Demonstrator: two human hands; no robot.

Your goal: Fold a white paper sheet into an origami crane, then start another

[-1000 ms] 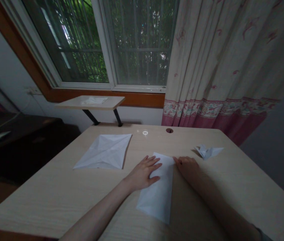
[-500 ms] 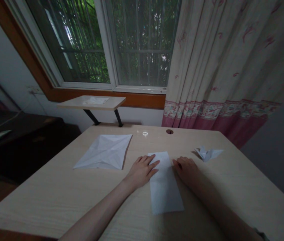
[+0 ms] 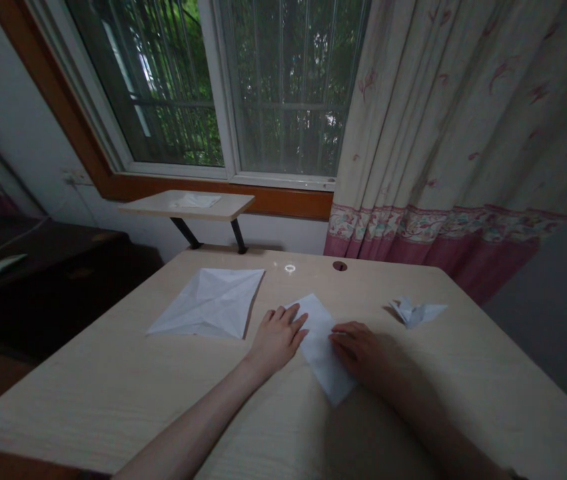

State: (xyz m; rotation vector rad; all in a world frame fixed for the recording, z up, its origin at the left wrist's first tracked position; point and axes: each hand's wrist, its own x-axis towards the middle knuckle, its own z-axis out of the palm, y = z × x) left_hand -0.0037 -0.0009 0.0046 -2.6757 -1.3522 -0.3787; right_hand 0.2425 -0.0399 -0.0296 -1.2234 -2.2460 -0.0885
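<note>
Your left hand (image 3: 277,341) and right hand (image 3: 358,351) lie spread on the folded white paper (image 3: 321,352) — lift either and the sheet could slip or spring open.

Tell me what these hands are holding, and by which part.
Nothing is gripped: the left hand and right hand lie flat against opposite edges of a folded white paper on the desk.
</note>
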